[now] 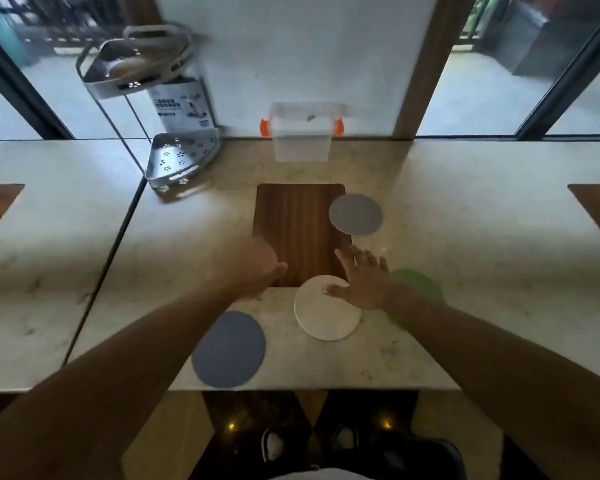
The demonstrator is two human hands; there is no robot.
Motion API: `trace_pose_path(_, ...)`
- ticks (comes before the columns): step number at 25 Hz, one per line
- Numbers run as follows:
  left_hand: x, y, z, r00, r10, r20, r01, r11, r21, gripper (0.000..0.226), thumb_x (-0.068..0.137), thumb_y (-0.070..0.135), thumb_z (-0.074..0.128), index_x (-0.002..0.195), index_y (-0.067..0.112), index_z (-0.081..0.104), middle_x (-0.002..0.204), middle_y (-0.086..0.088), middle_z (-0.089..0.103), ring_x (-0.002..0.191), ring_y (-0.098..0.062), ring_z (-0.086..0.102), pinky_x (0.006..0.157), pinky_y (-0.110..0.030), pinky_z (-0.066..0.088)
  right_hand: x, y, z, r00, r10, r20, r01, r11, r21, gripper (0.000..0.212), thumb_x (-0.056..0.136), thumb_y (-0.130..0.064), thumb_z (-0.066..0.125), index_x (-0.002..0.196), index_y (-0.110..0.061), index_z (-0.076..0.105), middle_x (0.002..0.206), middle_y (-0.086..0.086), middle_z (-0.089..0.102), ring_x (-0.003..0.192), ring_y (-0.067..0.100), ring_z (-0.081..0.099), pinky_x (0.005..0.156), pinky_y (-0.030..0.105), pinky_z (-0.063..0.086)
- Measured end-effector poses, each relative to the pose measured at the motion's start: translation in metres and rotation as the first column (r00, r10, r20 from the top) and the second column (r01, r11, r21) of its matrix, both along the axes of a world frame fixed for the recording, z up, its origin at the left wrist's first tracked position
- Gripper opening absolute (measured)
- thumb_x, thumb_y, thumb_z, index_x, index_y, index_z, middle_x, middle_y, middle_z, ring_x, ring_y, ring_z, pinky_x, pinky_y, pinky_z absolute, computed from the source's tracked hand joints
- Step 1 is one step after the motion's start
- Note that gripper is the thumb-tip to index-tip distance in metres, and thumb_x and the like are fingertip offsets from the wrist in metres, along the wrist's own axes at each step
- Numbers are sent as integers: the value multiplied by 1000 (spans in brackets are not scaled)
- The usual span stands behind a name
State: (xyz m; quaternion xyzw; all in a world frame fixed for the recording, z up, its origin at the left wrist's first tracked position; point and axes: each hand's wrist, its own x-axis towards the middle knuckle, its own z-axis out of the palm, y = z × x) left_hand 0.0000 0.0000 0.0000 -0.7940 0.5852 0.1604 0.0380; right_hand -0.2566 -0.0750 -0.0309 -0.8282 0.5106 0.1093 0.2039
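Right grip (361,284) is wide, its fingers straight and fanned out over the pale stone surface (482,244) as seen from the head camera, the thumb stretched left over the far right rim of a white disc (324,318). Whether the thumb presses the disc or only hangs above it cannot be told. The white disc lies flat near the front edge of the surface, just in front of a dark wooden panel (295,223) set into the stone, its far rim at the panel's near edge. A green disc (425,289) lies just to the right, partly hidden under the right wrist and forearm.

Left grip (253,270) is blurred at the near left corner of the wooden panel, its thumb pointing right; its fingers are too smeared to tell whether they are straight or curled, and nothing shows in it. A blue disc (229,349) lies flat under the left forearm, close to the front edge and apart from the white one. A grey disc (355,214) lies across the panel's far right edge, half on wood, half on stone.

At the back, against the wall, stands a clear tub (300,143) with orange clips. Left of it are a metal corner rack (182,159) and a printed box (184,102).
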Motion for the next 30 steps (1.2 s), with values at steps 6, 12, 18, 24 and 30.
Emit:
trace_pose_path(6,-20,-1,-39,1000,4,-28,-1,995,100,110,65,93,6,153,27,5,163,-17,6,148,-40,5,115,-61,8,-9,7,-25,996,-79,-41,80,997,23,100,79,-77,48,155,-25,10,163,11,12,147,39,15,117,57,14)
trace_pose_path(12,-53,6,-68,997,-59,-48,65,990,127,68,89,58,47,140,15,38,147,-20,34,134,-41,31,107,-57,34,-14,14,-51,987,-145,-68,147,989,15,82,86,-54,60,146,-7,31,147,19,35,132,39,36,105,49,39)
trace_pose_path(18,-77,9,-91,982,62,-176,-24,978,208,57,92,47,54,130,5,50,148,-25,35,138,-43,26,111,-57,31,-15,22,-74,966,-251,-58,254,966,51,71,86,-49,63,137,-4,42,136,18,38,118,35,45,97,44,47)
trace_pose_path(24,-96,11,-102,934,205,-292,-175,977,124,52,92,38,58,129,4,47,144,-23,35,134,-42,28,104,-55,36,-12,31,-83,944,-322,67,324,946,-23,55,84,-37,69,127,-7,53,128,16,44,111,32,50,94,41,49)
trace_pose_path(30,-105,4,-109,686,455,-568,-492,865,98,46,87,27,65,122,8,44,127,-14,51,120,-35,48,94,-47,48,-12,36,-88,864,-436,252,447,894,13,59,80,-22,77,127,-7,45,128,15,49,114,30,49,92,35,45)
